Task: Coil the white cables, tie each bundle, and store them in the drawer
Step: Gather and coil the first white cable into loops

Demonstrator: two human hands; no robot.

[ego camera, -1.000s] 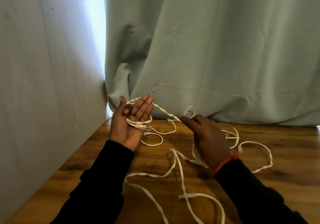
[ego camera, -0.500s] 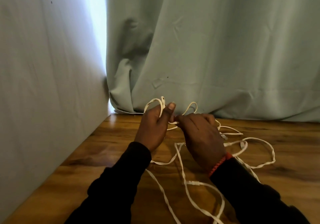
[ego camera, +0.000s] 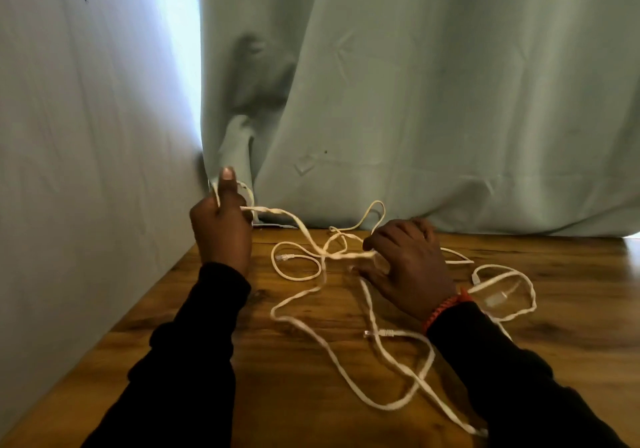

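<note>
Flat white cables (ego camera: 313, 329) lie tangled in loose loops on the wooden table (ego camera: 294, 402). My left hand (ego camera: 221, 225) is raised at the left, closed on a few small loops of white cable, thumb pointing up. From it a strand runs down and right to my right hand (ego camera: 407, 264), which pinches that cable between thumb and fingers just above the table. A cable plug (ego camera: 379, 333) rests near my right wrist, and another plug (ego camera: 284, 257) lies inside a small loop between my hands. No drawer is in view.
A pale green curtain (ego camera: 433, 101) hangs along the back edge of the table. A light fabric wall (ego camera: 86, 170) closes off the left side. More cable loops (ego camera: 505, 291) lie to the right of my right wrist.
My hands were together at the centre half a second ago. Now the left has moved left and up with its loops, and the right has dropped toward the table, drawing cable out between them.
</note>
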